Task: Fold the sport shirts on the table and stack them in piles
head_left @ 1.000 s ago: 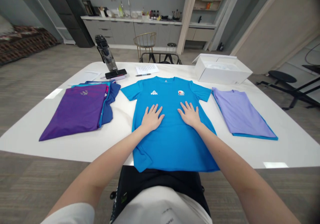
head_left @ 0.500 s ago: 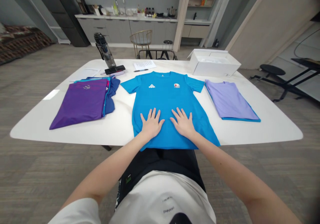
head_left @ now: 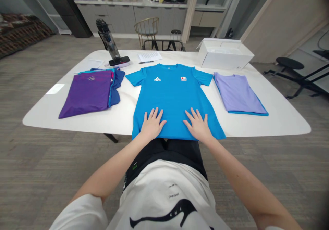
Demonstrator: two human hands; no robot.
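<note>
Head view, live: left hand [head_left: 153,124] and right hand [head_left: 197,125] lie flat and apart, fingers spread, clamping nothing, on the blue T-shirt [head_left: 173,93]. Its hem sits right at the table [head_left: 38,115] edge, so one careless drag could pull it over.

One head-worn camera looks forward and down across the white rounded table [head_left: 282,127], close above the bright blue T-shirt [head_left: 174,100] at its near edge.
</note>
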